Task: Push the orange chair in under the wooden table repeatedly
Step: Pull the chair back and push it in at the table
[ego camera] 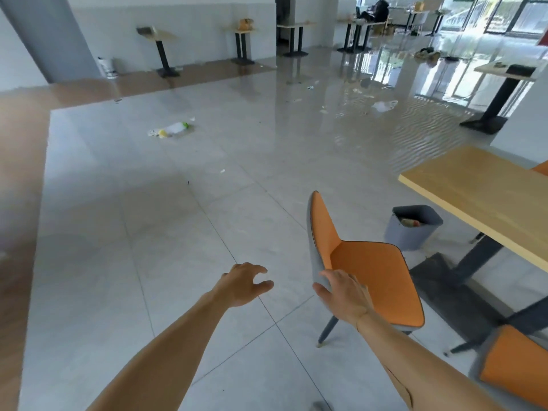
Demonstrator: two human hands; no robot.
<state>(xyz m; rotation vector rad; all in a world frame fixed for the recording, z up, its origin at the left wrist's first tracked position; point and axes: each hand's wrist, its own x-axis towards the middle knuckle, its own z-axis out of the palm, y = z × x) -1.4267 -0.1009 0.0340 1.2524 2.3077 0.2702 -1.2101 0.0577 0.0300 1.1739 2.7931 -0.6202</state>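
Head view: orange chair [376, 280] stands out on the tiles just left of the wooden table [486, 200], seat facing it but not under yet; right hand [345, 295] wraps the near end of the backrest, left hand [244, 281] hangs loose over bare floor, fingers half-curled, holding nothing. Risk: a one-handed push from the backrest end will likely yaw the chair, so a leg could catch the dark table base [444, 280]. Grey bin [413, 226] and second orange chair [516, 372] leave a narrow slot either side.
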